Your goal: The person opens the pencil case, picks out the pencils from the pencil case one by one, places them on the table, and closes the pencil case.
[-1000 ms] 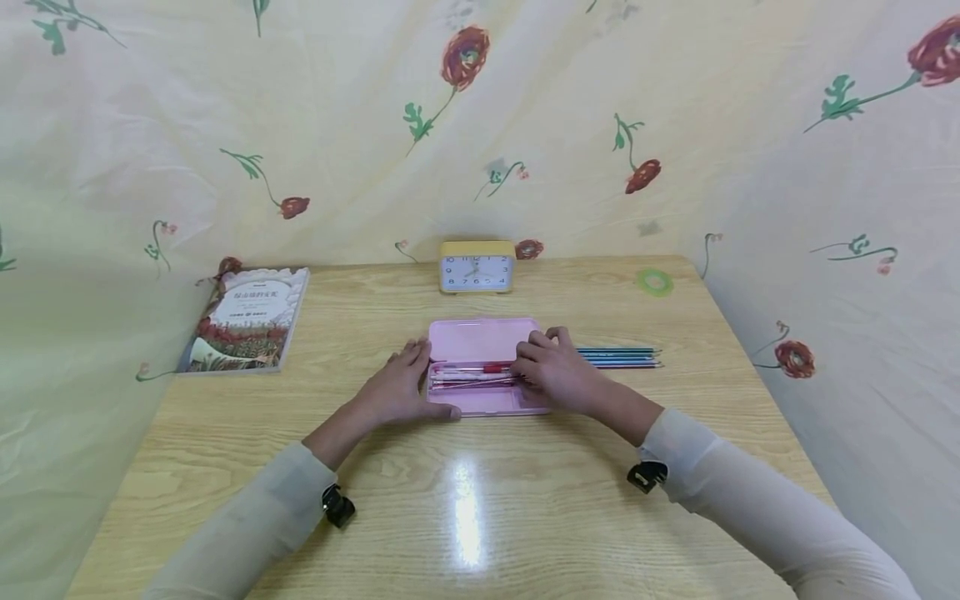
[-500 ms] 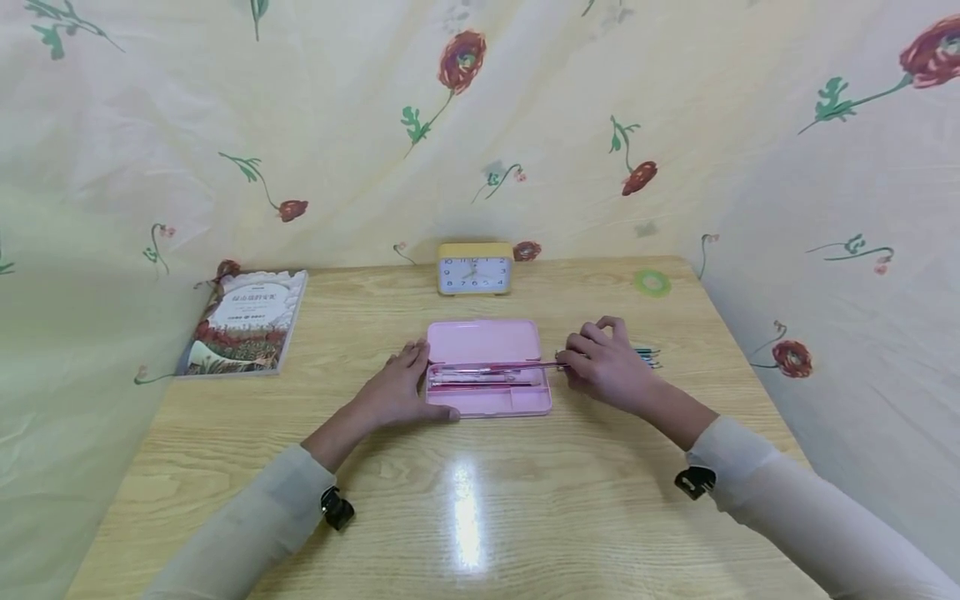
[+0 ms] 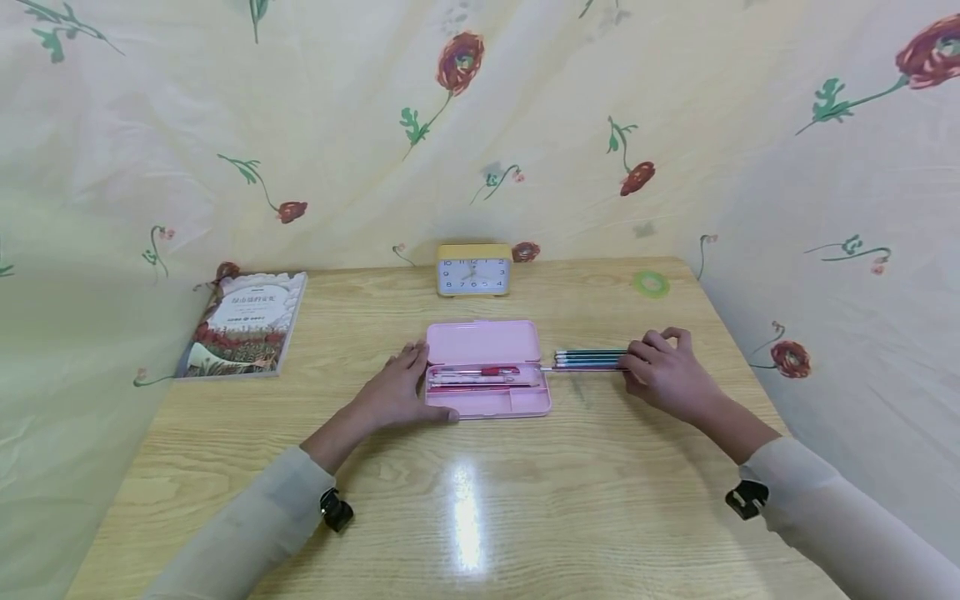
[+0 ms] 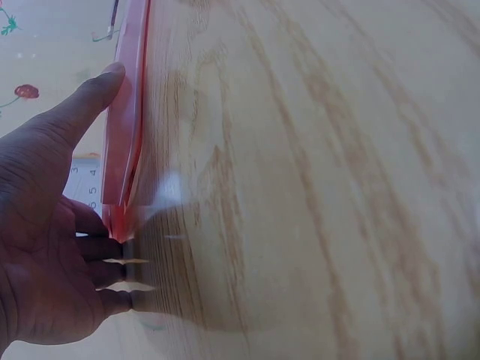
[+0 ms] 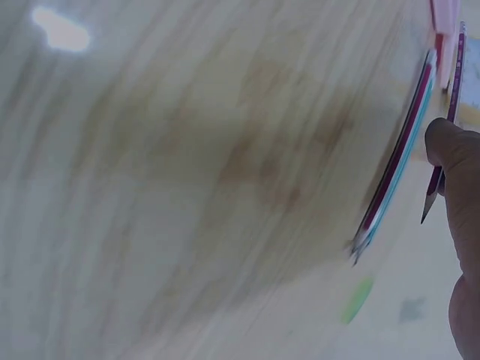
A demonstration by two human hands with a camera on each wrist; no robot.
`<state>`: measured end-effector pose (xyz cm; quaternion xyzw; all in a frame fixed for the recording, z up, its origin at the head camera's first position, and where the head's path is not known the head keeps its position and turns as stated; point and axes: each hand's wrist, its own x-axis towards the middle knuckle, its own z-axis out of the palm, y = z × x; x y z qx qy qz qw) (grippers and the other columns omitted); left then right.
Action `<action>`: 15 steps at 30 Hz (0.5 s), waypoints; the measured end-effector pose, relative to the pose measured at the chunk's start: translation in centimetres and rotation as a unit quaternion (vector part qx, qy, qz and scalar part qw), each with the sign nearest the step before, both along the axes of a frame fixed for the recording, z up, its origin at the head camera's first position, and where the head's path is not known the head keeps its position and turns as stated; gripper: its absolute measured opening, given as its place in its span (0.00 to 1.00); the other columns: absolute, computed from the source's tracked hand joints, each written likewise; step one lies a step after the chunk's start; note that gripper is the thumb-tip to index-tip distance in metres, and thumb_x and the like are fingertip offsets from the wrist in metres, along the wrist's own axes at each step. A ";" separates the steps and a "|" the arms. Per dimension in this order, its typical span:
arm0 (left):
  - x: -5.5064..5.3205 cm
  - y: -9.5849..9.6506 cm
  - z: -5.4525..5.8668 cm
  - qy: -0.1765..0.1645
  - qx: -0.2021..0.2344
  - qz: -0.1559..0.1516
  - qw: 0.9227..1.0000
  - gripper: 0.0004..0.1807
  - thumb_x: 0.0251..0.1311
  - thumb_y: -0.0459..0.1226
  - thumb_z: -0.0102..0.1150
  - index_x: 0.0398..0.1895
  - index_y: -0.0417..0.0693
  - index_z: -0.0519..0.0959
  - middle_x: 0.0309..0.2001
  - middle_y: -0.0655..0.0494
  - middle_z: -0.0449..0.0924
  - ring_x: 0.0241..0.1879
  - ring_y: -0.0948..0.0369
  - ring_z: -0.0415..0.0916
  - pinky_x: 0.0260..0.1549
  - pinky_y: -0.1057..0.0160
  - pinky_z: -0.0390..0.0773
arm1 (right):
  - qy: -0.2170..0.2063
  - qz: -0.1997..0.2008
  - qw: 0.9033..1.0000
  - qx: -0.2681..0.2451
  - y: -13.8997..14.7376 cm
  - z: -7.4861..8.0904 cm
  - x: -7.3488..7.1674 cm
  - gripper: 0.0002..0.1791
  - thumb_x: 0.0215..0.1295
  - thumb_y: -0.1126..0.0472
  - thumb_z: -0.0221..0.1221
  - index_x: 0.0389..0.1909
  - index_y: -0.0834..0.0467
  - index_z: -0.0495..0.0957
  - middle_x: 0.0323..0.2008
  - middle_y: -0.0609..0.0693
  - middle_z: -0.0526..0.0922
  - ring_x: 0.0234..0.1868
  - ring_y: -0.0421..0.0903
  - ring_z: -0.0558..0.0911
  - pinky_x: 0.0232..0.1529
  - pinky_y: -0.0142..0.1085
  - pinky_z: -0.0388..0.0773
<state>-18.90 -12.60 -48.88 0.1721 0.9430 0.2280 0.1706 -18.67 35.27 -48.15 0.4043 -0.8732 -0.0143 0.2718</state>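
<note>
A pink pencil case (image 3: pixel 483 342) lies with its lid folded back, several pens and pencils (image 3: pixel 468 386) inside it. My left hand (image 3: pixel 392 393) rests against its left end. In the left wrist view the thumb (image 4: pixel 94 97) lies straight along the case's front wall, the other fingers at its end. My right hand (image 3: pixel 666 375) pinches a dark purple pencil (image 5: pixel 454 82) between thumb and fingers, its sharpened tip sticking out past the thumb. That pencil is held close beside a row of several pencils (image 3: pixel 585 357) on the table, right of the case; the hand covers their right ends.
A yellow alarm clock (image 3: pixel 474 271) stands at the back of the wooden table (image 3: pixel 360 525). A book (image 3: pixel 247 321) lies at the back left, a green ring of tape (image 3: pixel 651 284) at the back right. Flowered cloth (image 3: pixel 337 125) hangs behind.
My right hand has moved right from the pencil case, drawing the dark purple pencil out of it and over to the row of pencils. The left hand has stayed at the case.
</note>
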 end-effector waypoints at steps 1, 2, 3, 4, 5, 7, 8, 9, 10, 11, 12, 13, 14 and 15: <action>0.0 0.0 0.0 -0.001 -0.001 0.000 1.000 0.77 0.55 0.74 0.73 0.91 0.39 0.43 0.92 0.42 0.40 0.91 0.41 0.38 0.88 0.35 0.53 | -0.001 -0.002 1.000 -0.001 0.4 -0.1 0.0 0.13 0.50 0.69 0.76 0.37 0.58 0.86 0.34 0.52 0.84 0.39 0.55 0.76 0.45 0.69 0.75; 0.0 0.0 0.0 -0.002 -0.003 0.000 1.000 0.78 0.55 0.74 0.73 0.91 0.39 0.43 0.92 0.43 0.39 0.91 0.41 0.38 0.88 0.35 0.53 | -0.001 -0.003 1.000 -0.003 0.7 -0.3 0.1 0.14 0.50 0.70 0.76 0.37 0.58 0.86 0.33 0.52 0.83 0.39 0.55 0.76 0.45 0.69 0.75; 0.0 0.0 -0.1 -0.002 -0.003 0.000 1.000 0.78 0.55 0.74 0.73 0.91 0.39 0.43 0.92 0.43 0.39 0.91 0.40 0.39 0.87 0.35 0.54 | -0.002 -0.005 1.000 -0.003 1.0 -0.4 0.1 0.14 0.50 0.70 0.77 0.37 0.58 0.86 0.33 0.52 0.83 0.39 0.55 0.76 0.45 0.70 0.76; 0.0 0.0 -0.1 -0.002 -0.003 0.001 1.000 0.78 0.55 0.75 0.73 0.91 0.39 0.43 0.92 0.42 0.39 0.91 0.39 0.39 0.87 0.34 0.54 | -0.004 -0.006 1.000 -0.005 1.2 -0.5 0.1 0.14 0.50 0.70 0.77 0.37 0.58 0.86 0.33 0.52 0.83 0.39 0.55 0.76 0.45 0.70 0.76; 0.0 0.0 -0.1 -0.003 -0.002 0.001 1.000 0.78 0.55 0.75 0.73 0.91 0.39 0.42 0.92 0.42 0.39 0.91 0.39 0.39 0.87 0.34 0.54 | -0.006 -0.008 1.000 -0.005 1.5 -0.6 0.1 0.14 0.49 0.69 0.77 0.37 0.58 0.86 0.33 0.52 0.83 0.39 0.55 0.76 0.45 0.70 0.76; 0.0 0.0 0.0 -0.005 0.001 0.003 1.000 0.78 0.54 0.74 0.73 0.91 0.39 0.42 0.92 0.42 0.39 0.91 0.38 0.39 0.87 0.34 0.54 | -0.012 -0.011 1.000 -0.004 1.8 -0.7 0.1 0.14 0.49 0.69 0.78 0.37 0.58 0.86 0.33 0.52 0.83 0.39 0.55 0.76 0.45 0.70 0.75; 0.0 0.0 0.0 -0.005 0.003 0.002 1.000 0.78 0.55 0.74 0.73 0.91 0.39 0.42 0.92 0.42 0.39 0.91 0.39 0.39 0.87 0.34 0.54 | -0.014 -0.013 1.000 -0.002 1.9 -0.8 0.1 0.14 0.49 0.69 0.78 0.37 0.58 0.86 0.33 0.52 0.83 0.39 0.55 0.76 0.45 0.70 0.75; 0.1 0.0 0.0 -0.005 0.004 0.002 1.000 0.78 0.55 0.74 0.73 0.91 0.39 0.43 0.92 0.42 0.39 0.91 0.38 0.39 0.87 0.33 0.54 | -0.015 -0.015 1.000 0.000 2.1 -0.9 0.1 0.14 0.49 0.69 0.78 0.37 0.58 0.86 0.34 0.52 0.83 0.40 0.55 0.76 0.45 0.70 0.75; 0.1 0.0 0.0 -0.006 0.005 0.002 1.000 0.78 0.55 0.74 0.74 0.91 0.39 0.43 0.92 0.43 0.39 0.91 0.39 0.38 0.87 0.34 0.53 | -0.017 -0.017 1.000 0.001 2.1 -0.9 0.1 0.14 0.49 0.69 0.78 0.37 0.58 0.86 0.34 0.52 0.83 0.40 0.55 0.76 0.46 0.70 0.75; 0.1 0.0 0.0 -0.006 0.005 0.002 1.000 0.77 0.55 0.74 0.74 0.91 0.39 0.43 0.92 0.43 0.39 0.91 0.40 0.38 0.88 0.34 0.53 | -0.018 -0.019 1.000 0.002 2.2 -1.0 0.1 0.15 0.49 0.70 0.78 0.37 0.58 0.86 0.35 0.53 0.84 0.40 0.55 0.76 0.46 0.70 0.75; 0.1 0.0 0.0 -0.007 0.004 0.002 1.000 0.77 0.55 0.74 0.74 0.91 0.40 0.42 0.92 0.44 0.38 0.92 0.41 0.37 0.88 0.35 0.53 | -0.020 -0.021 1.000 0.003 2.3 -1.0 0.1 0.15 0.49 0.70 0.78 0.37 0.58 0.86 0.35 0.53 0.84 0.41 0.55 0.76 0.46 0.70 0.75; 0.1 0.0 0.0 -0.007 0.003 0.002 1.000 0.77 0.55 0.74 0.74 0.91 0.40 0.42 0.92 0.44 0.38 0.92 0.41 0.37 0.88 0.35 0.52 | -0.021 -0.024 1.000 0.003 2.4 -1.1 0.1 0.15 0.49 0.70 0.79 0.37 0.58 0.86 0.35 0.53 0.84 0.41 0.55 0.76 0.46 0.70 0.75; 0.0 0.0 0.0 -0.007 0.003 0.002 1.000 0.77 0.55 0.74 0.73 0.91 0.40 0.42 0.92 0.44 0.38 0.92 0.41 0.37 0.88 0.35 0.52 | -0.021 -0.026 0.999 0.004 2.4 -1.1 0.1 0.15 0.50 0.70 0.79 0.37 0.58 0.86 0.35 0.53 0.84 0.41 0.55 0.77 0.46 0.70 0.75; 0.0 -0.1 0.0 -0.007 0.002 0.002 1.000 0.77 0.55 0.74 0.73 0.91 0.40 0.42 0.92 0.44 0.38 0.91 0.41 0.37 0.88 0.35 0.53 | -0.022 -0.028 0.999 0.004 2.5 -1.2 0.1 0.15 0.50 0.70 0.79 0.37 0.58 0.86 0.35 0.53 0.84 0.41 0.56 0.77 0.46 0.70 0.75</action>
